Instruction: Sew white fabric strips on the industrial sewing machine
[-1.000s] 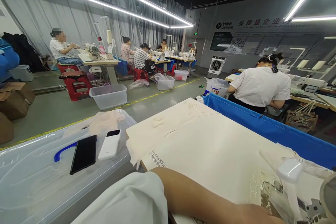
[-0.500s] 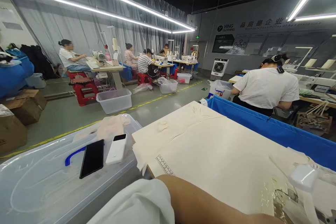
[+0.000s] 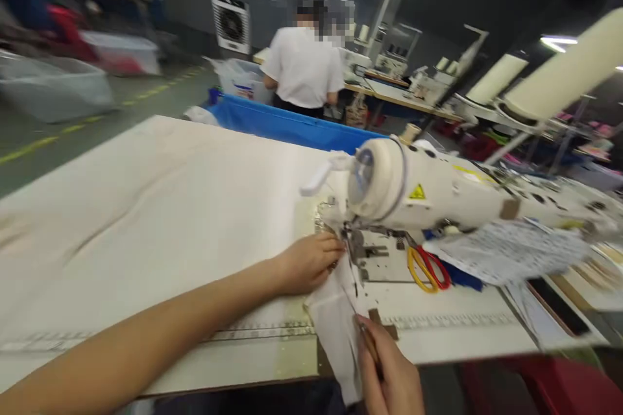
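Note:
A cream sewing machine (image 3: 438, 191) stands on the pale worktable (image 3: 160, 207). A strip of white fabric (image 3: 335, 324) runs from under its needle area toward me and over the table's front edge. My left hand (image 3: 309, 262) rests on the fabric just left of the presser foot, fingers curled on the cloth. My right hand (image 3: 392, 373) is at the front edge, pinching the fabric's near end together with a thin stick-like tool. The picture is smeared by motion.
Scissors with yellow and red handles (image 3: 428, 267) lie on the machine bed. A patterned cloth (image 3: 506, 249) lies under the machine arm. A blue bin (image 3: 287, 124) borders the table's far edge. A person in a white shirt (image 3: 304, 68) works beyond it. Thread cones (image 3: 559, 74) stand at the right.
The view has swung sharply right and down, from the room and the plastic bin to the sewing machine. Both my hands are now in sight on the white fabric.

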Tool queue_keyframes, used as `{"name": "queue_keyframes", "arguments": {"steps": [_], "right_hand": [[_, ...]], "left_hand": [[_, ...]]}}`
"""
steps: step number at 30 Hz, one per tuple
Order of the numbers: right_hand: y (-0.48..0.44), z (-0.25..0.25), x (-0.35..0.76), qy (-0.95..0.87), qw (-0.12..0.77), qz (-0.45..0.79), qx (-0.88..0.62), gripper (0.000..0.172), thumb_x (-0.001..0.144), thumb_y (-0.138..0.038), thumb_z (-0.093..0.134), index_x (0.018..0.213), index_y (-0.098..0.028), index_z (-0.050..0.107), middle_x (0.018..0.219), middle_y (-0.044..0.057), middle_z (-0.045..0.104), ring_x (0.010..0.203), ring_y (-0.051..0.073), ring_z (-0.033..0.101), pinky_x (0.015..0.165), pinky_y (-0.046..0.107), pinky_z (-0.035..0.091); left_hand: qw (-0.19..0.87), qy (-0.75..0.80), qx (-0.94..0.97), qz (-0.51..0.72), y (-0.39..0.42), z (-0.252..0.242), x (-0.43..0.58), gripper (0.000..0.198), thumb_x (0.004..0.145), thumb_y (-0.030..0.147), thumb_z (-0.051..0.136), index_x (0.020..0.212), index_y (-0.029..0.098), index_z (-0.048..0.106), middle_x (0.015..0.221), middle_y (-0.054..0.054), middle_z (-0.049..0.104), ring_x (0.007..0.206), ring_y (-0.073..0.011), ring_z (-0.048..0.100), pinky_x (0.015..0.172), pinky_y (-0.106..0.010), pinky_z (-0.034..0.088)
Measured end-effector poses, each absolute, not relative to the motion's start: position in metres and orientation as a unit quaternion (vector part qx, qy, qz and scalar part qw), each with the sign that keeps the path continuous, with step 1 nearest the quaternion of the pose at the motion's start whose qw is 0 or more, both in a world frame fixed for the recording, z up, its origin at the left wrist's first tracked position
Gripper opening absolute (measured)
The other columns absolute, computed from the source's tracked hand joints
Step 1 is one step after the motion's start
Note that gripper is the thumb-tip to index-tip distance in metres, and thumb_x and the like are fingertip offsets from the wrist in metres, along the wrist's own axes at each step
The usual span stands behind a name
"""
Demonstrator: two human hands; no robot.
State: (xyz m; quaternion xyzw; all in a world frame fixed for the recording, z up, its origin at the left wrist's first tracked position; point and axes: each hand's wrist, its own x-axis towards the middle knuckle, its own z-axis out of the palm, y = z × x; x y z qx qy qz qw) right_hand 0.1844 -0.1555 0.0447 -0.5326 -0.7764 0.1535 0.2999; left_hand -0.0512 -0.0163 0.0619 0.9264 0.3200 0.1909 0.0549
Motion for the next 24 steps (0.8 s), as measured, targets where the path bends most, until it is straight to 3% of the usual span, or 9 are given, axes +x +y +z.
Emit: {"name": "queue_keyframes", "arguments": {"steps": [2, 5, 11, 16, 24], "right_hand": [[-0.152, 0.043, 0.186, -0.797, 0.312, 0.145, -0.496, 0.036, 0.103, -0.017, 0.039, 0.135, -0.024, 0.055, 0.116, 0.011, 0.072, 0.102, 0.023, 0.073, 0.079, 0.026, 0.063], [-0.148, 0.044, 0.186, -0.796, 0.328, 0.141, -0.488, 0.036, 0.102, -0.014, 0.038, 0.135, -0.022, 0.052, 0.112, 0.010, 0.072, 0.096, 0.022, 0.074, 0.074, 0.023, 0.061], [-0.150, 0.049, 0.189, -0.803, 0.309, 0.160, -0.484, 0.039, 0.100, -0.011, 0.039, 0.136, -0.021, 0.049, 0.111, 0.012, 0.072, 0.092, 0.021, 0.074, 0.076, 0.024, 0.061], [-0.146, 0.057, 0.188, -0.792, 0.305, 0.139, -0.510, 0.038, 0.099, -0.010, 0.037, 0.133, -0.022, 0.050, 0.107, 0.009, 0.072, 0.089, 0.019, 0.074, 0.069, 0.023, 0.060], [-0.132, 0.063, 0.181, -0.797, 0.304, 0.082, -0.515, 0.035, 0.098, -0.009, 0.034, 0.125, -0.019, 0.052, 0.104, 0.009, 0.072, 0.084, 0.022, 0.074, 0.061, 0.027, 0.059]], "left_hand": [[0.066, 0.305, 0.928, 0.204, -0.012, 0.055, -0.052, 0.047, 0.090, 0.012, 0.043, 0.134, 0.006, 0.059, 0.141, -0.010, 0.059, 0.133, -0.0231, 0.050, 0.120, -0.038, 0.037], [0.049, 0.309, 0.932, 0.182, -0.017, 0.053, -0.048, 0.047, 0.092, 0.015, 0.043, 0.136, 0.007, 0.058, 0.143, -0.011, 0.056, 0.136, -0.0257, 0.047, 0.119, -0.043, 0.038], [0.005, 0.328, 0.928, 0.176, -0.023, 0.048, -0.043, 0.045, 0.097, 0.017, 0.040, 0.137, 0.006, 0.057, 0.145, -0.012, 0.055, 0.137, -0.0261, 0.046, 0.119, -0.043, 0.039], [-0.018, 0.337, 0.923, 0.185, -0.023, 0.039, -0.042, 0.048, 0.099, 0.019, 0.039, 0.144, 0.007, 0.051, 0.149, -0.013, 0.050, 0.139, -0.0265, 0.043, 0.119, -0.043, 0.039], [-0.048, 0.342, 0.920, 0.185, -0.027, 0.046, -0.036, 0.048, 0.103, 0.021, 0.029, 0.141, 0.004, 0.053, 0.145, -0.015, 0.052, 0.137, -0.0274, 0.045, 0.117, -0.044, 0.040]]}}
